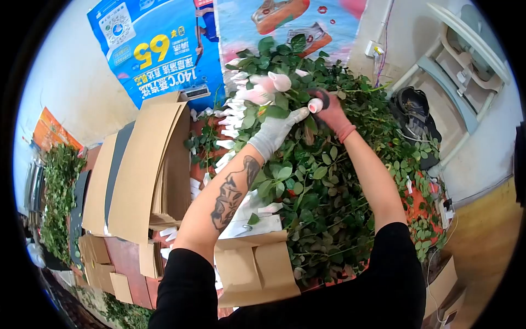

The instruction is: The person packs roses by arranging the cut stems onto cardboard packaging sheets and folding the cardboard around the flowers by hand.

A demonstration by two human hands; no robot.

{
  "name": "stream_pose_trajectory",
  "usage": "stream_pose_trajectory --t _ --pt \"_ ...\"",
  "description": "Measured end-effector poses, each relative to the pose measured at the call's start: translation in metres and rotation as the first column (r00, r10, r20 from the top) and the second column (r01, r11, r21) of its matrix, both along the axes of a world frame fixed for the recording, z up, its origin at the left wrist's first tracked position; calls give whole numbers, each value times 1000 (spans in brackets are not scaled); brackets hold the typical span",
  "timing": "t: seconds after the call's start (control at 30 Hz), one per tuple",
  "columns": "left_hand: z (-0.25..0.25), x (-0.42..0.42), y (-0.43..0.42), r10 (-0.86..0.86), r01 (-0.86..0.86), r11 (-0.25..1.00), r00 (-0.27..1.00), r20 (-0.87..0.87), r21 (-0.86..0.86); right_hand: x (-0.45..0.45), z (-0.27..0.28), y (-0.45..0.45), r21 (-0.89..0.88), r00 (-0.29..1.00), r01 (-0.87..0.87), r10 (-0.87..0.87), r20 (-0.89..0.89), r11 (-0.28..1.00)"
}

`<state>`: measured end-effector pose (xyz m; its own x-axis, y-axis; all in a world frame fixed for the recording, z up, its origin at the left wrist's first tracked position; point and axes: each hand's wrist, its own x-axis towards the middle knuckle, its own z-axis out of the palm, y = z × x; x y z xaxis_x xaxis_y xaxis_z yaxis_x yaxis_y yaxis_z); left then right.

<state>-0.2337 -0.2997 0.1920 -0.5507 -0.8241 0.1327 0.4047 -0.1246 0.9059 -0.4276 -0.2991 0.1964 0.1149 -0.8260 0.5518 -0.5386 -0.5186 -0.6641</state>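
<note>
My left hand [274,133], in a whitish glove, is closed around leafy rose stems, partly hidden by leaves. Pale pink rose heads in white net sleeves [280,83] stick out above it, some of them blurred. My right hand [334,116], in a red and dark glove, grips a sleeved rose [315,106] just below its head, close to my left fingertips. Both hands are over a big heap of leafy rose stems [323,203]. More white-sleeved heads [226,144] line the left side of the heap.
Stacked cardboard sheets [139,170] stand left of the heap; a folded brown cardboard piece [255,268] lies near my body. Posters [159,55] hang on the back wall. At the right are a pale chair frame [449,88] and a dark bag [415,109]. More greenery [57,203] is far left.
</note>
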Motion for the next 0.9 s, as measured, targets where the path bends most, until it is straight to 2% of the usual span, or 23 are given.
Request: stream_pose_trajectory --t 0.03,0.07,0.13,0.17,0.2,0.23,0.3,0.33,0.37,0.4,0.47,0.53,0.57,0.6,0.67,0.77,0.8,0.83,0.87,0.9 --pt "2 -6 0 -87 86 992 996 8 92 4 -1 14 -6 1000 23 -23 -10 1000" --pt "2 -9 1 -98 96 991 995 14 96 -7 -20 3 47 999 -5 7 -46 999" --pt "9 -6 2 -84 112 989 964 251 -98 -12 -28 13 45 991 -129 127 46 991" --pt "11 -5 5 -45 86 986 962 269 -143 -7 -24 23 47 990 -132 130 50 990" --pt "13 -2 7 -44 85 987 961 275 -139 -1 -20 34 -28 996 -58 56 -68 998" --pt "17 4 10 -5 114 961 918 397 -251 5 -19 41 -109 983 12 -31 -178 994" --pt "37 12 23 97 249 869 762 640 -428 10 -29 35 -154 981 88 -112 -155 984" --pt "33 7 23 86 262 866 761 643 -427 11 -34 31 -203 973 158 -187 -136 966" --pt "25 2 22 258 250 726 764 591 -641 12 -39 29 -305 948 228 -282 -147 925" --pt "21 -1 22 412 234 535 766 493 -812 -8 -80 -8 -390 907 253 -358 -224 885" --pt "29 1 26 171 307 680 817 551 -666 15 -37 25 -368 912 333 -395 -107 868" --pt "22 -3 31 371 84 630 840 395 -772 6 -40 16 -481 889 420 -456 45 770" --pt "3 -12 41 644 55 572 587 490 -818 9 -27 15 -445 853 493 -515 81 748" --pt "-17 -18 55 626 138 659 444 641 -739 7 -12 15 -385 874 472 -477 90 793" --pt "-32 -29 84 555 423 723 115 824 -546 3 -1 4 -262 816 572 -511 270 777" --pt "-57 -32 91 442 466 800 -35 896 -377 -25 8 -7 -352 724 690 -612 319 632" --pt "-63 -33 89 443 461 801 -27 896 -382 -37 9 -9 -465 710 693 -634 305 552" --pt "-73 -34 83 482 507 776 -89 872 -377 -55 9 -10 -463 709 689 -651 272 557" --pt "-72 -34 80 520 551 750 -149 841 -367 -65 16 -5 -405 712 701 -613 342 588" --pt "-72 -35 75 450 538 789 -178 875 -297 -75 22 0 -347 705 707 -575 415 616"
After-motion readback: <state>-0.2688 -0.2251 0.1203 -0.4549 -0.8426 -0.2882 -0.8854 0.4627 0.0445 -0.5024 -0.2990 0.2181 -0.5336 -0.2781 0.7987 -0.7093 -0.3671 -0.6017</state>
